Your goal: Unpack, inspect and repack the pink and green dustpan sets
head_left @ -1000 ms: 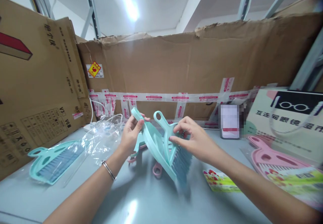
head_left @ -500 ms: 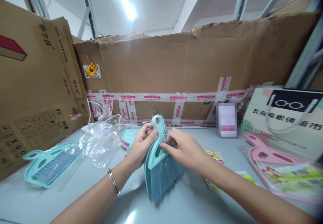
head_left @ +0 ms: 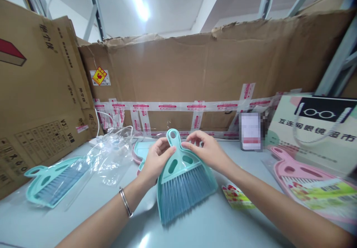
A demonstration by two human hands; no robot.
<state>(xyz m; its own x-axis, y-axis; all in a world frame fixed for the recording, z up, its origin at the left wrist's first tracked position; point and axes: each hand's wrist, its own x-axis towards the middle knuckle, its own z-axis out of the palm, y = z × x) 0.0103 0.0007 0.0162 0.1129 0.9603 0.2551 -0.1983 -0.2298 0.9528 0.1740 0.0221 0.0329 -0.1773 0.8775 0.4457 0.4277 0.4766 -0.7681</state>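
Observation:
A turquoise hand brush [head_left: 182, 181] with blue-grey bristles lies nested against a matching dustpan [head_left: 160, 203], whose rim shows along the left and right sides. My left hand [head_left: 156, 158] grips the pair at its left shoulder, thumb on the brush near the handle. On the other side my right hand [head_left: 205, 149] pinches the right shoulder between thumb and curled fingers. The handle with its hanging hole points up and away, and the bristles face me. Behind my left hand another turquoise dustpan [head_left: 143, 149] rests over something pink.
At left lies a bagged turquoise brush set [head_left: 55, 181] beside crumpled clear plastic [head_left: 113, 158]. A bagged pink set [head_left: 298, 169], printed cards [head_left: 237, 196], a phone [head_left: 250, 130] and a paper bag [head_left: 315, 132] are at right. Cardboard [head_left: 173, 73] walls the table's back and left.
The brush and dustpan have turned to face me more squarely. My right hand has shifted from the brush's face to its upper right edge, uncovering both slots.

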